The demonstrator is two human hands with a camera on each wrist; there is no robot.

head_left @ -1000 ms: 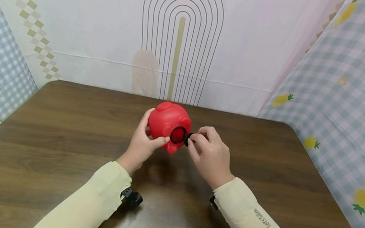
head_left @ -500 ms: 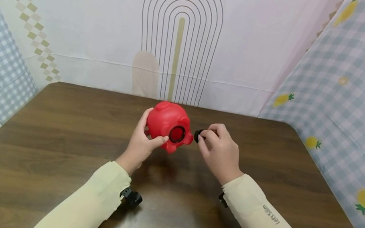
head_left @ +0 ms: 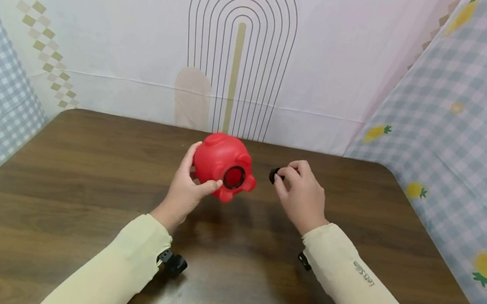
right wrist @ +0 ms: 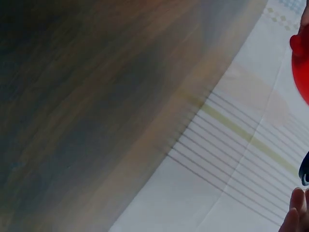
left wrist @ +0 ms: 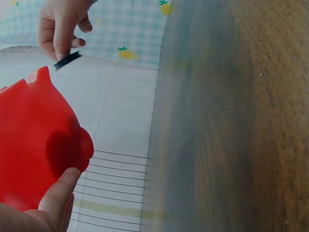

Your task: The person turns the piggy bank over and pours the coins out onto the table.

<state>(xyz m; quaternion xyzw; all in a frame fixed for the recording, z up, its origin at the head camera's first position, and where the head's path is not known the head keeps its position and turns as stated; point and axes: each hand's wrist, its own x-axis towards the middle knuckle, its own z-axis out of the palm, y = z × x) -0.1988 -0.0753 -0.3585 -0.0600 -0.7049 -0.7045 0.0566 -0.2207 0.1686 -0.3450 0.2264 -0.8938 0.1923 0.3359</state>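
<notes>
My left hand (head_left: 188, 188) grips a glossy red piggy bank (head_left: 219, 156) above the table, thumb across its underside. That underside, with stubby feet, is turned toward me and to the right. A black-rimmed round hole (head_left: 234, 177) lies uncovered in it. Between the fingertips of my right hand (head_left: 306, 198) is a small black stopper (head_left: 273, 175), a short gap to the right of the piggy bank. The left wrist view shows this stopper (left wrist: 67, 61) edge-on, as a thin dark disc. Only the edges of the piggy bank (right wrist: 301, 63) and the stopper (right wrist: 304, 171) enter the right wrist view.
The dark wood table (head_left: 95, 191) spreads beneath both hands. Behind it hangs a white cloth (head_left: 336, 70) printed with arches, and a checked cloth (head_left: 467, 159) with pineapples runs along the right. Small black cameras are strapped at both wrists, the left camera (head_left: 175, 264) showing most.
The right hand has drawn the black stopper away from the hole in the piggy bank, moving right and slightly up. The piggy bank has shifted slightly left with the left hand.
</notes>
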